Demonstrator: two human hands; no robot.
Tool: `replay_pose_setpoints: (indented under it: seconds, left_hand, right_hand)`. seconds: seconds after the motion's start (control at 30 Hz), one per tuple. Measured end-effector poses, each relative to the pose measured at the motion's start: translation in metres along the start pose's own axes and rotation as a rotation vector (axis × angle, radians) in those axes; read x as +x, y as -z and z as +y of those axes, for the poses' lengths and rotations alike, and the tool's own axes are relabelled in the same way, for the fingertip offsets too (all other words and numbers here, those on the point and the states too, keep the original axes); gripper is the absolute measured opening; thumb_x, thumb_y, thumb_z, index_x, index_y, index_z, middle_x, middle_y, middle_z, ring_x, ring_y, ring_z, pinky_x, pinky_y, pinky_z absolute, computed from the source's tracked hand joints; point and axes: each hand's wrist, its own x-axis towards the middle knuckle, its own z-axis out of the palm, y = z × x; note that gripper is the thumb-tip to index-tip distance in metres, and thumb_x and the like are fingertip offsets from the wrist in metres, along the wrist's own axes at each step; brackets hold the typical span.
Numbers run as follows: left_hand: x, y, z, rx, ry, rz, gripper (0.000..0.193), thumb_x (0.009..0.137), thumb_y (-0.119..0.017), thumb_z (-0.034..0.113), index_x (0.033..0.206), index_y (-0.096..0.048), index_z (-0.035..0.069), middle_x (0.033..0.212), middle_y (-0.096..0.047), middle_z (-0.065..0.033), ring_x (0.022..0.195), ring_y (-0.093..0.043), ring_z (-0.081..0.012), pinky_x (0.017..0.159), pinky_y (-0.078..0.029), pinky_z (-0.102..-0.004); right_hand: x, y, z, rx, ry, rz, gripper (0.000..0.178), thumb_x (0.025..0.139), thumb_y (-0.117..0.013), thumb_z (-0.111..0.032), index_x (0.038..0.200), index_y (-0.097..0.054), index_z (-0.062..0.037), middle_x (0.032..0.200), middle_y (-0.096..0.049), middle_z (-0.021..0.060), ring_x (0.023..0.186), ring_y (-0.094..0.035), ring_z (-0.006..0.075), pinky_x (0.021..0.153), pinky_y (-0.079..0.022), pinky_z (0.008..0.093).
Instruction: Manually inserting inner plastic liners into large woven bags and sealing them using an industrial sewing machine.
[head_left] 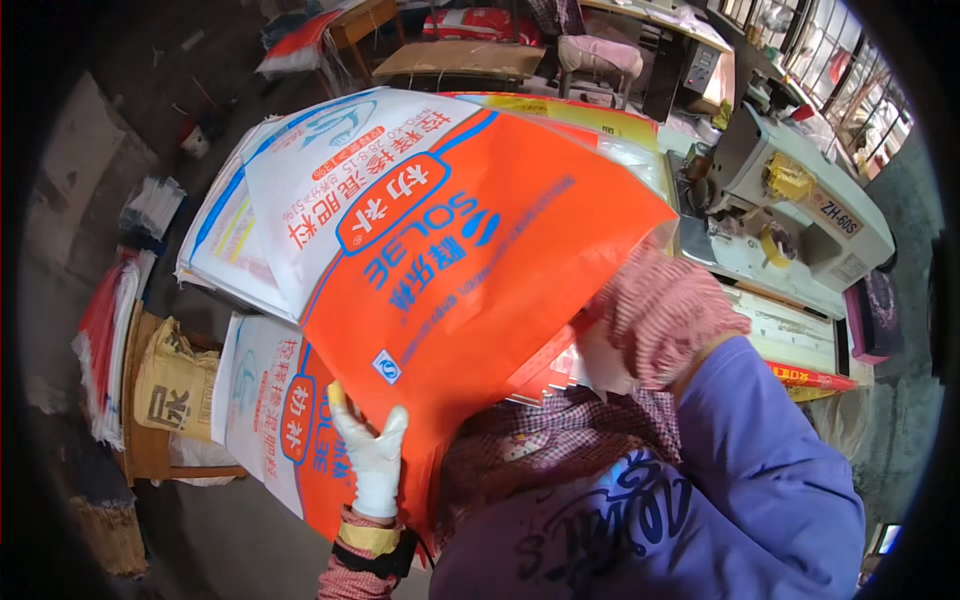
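A large orange and white woven sack (pixel 520 230) with blue print lies slanted in front of me, over a stack of similar sacks (pixel 215 235). My left hand (pixel 377 462), in a white glove with a yellowish fingertip, is at the sack's near left edge. Its thumb and fingers are spread apart. Below and left of it hangs another orange and white sack (pixel 265 420). My right hand (pixel 603 358) reaches under the upper sack's right side from a checked red sleeve cover. A bit of white glove shows there, but the fingers are hidden.
A pale industrial sewing machine (pixel 800 200) stands on a worktable at the right. Folded sacks (pixel 105 350) and a yellowish sack (pixel 175 385) on a wooden stand are at the left. A padded stool (pixel 600 57) and a brown board (pixel 460 60) are at the back.
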Motion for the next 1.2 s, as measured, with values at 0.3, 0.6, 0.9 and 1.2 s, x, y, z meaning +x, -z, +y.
replay_pose_setpoints:
  seconds: [0.3, 0.6, 0.9, 1.2]
  left_hand:
    - [-0.007, 0.013, 0.022, -0.099, 0.269, -0.317, 0.042, 0.092, -0.048, 0.033, 0.114, -0.05, -0.003, 0.108, -0.058, -0.0102, 0.095, -0.055, -0.0157, 0.083, -0.043, -0.0291]
    - [-0.007, 0.04, 0.026, 0.054, 0.072, 0.004, 0.031, 0.091, -0.048, 0.023, 0.106, -0.055, -0.004, 0.095, -0.062, -0.0106, 0.081, -0.056, -0.0145, 0.073, -0.045, -0.0274]
    - [-0.152, 0.129, -0.008, 0.1, 0.21, 0.484, 0.043, 0.097, -0.037, 0.033, 0.071, -0.047, 0.0, 0.064, -0.044, -0.0001, 0.061, -0.036, -0.0094, 0.053, -0.034, -0.0297]
    - [-0.201, 0.099, -0.125, -0.318, 0.783, 0.681, 0.032, 0.093, -0.046, 0.022, 0.067, -0.049, 0.004, 0.063, -0.047, -0.0008, 0.058, -0.042, -0.0107, 0.052, -0.036, -0.029]
  right_hand:
    - [-0.161, 0.037, 0.079, 1.115, 0.424, 0.193, 0.022, 0.083, -0.056, -0.014, 0.097, -0.062, 0.0008, 0.082, -0.065, 0.0109, 0.075, -0.064, 0.0194, 0.07, -0.05, 0.0297]
    - [-0.065, -0.093, 0.065, 0.782, -0.196, 0.163, 0.034, 0.086, -0.053, -0.014, 0.119, -0.057, -0.0116, 0.08, -0.062, 0.0132, 0.069, -0.058, 0.0148, 0.059, -0.045, 0.0243]
    - [-0.011, -0.009, -0.1, 0.431, 0.134, 0.243, 0.043, 0.076, -0.054, -0.015, 0.12, -0.053, -0.0152, 0.103, -0.062, 0.0146, 0.093, -0.059, 0.0321, 0.077, -0.048, 0.0422]
    - [0.023, -0.117, -0.242, 0.344, 0.029, 0.345, 0.027, 0.09, -0.041, -0.023, 0.075, -0.054, -0.0048, 0.058, -0.055, 0.0123, 0.056, -0.058, 0.0273, 0.046, -0.045, 0.0416]
